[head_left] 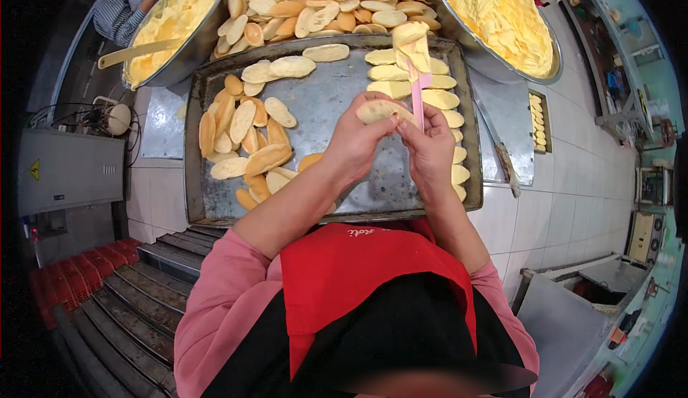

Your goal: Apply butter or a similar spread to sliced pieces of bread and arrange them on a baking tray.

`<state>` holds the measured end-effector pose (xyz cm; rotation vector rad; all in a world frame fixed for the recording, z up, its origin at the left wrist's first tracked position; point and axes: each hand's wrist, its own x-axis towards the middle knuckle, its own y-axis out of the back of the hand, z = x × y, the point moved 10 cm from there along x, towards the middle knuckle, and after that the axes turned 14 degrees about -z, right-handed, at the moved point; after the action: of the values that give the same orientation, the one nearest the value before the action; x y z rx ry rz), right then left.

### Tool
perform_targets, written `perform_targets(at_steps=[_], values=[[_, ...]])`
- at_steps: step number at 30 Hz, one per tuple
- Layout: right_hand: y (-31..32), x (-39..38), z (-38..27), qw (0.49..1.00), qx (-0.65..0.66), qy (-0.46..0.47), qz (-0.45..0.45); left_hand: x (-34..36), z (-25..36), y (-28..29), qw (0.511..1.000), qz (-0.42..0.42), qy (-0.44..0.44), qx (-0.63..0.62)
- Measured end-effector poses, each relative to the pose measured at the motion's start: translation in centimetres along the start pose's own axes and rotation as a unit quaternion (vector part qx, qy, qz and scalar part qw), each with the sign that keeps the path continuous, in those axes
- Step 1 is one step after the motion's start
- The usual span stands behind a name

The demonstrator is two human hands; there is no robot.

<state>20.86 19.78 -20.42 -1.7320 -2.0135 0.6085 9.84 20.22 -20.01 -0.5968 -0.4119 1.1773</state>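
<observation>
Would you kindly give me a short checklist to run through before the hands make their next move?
1. Bread slice held in the left hand: ok.
2. Pink spatula gripped in the right hand: ok.
3. Cream loaded on the spatula's far end: ok, a thick lump.
4. Side of the slice facing away from the camera bare: cannot tell, it is hidden.
5. All pieces on the tray coated: not ok; the left-hand pile looks plain, unlike the right-hand pieces.
6. Knife outside the tray: ok, it lies to the right.
</observation>
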Motion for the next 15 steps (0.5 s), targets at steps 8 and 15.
perform_targets(at_steps=[8,15], values=[[-1.8,-1.6,0.5,0.983,-0.148,-0.061,-0.087,-3.1,-1.2,2.1,0.948,-0.173,0.253,0.087],[-0.7,-2.4,0.8,0.985,-0.141,-0.027,-0.097,-2.1,3.1,2.6,0.957,-0.146,0.043,-0.248]])
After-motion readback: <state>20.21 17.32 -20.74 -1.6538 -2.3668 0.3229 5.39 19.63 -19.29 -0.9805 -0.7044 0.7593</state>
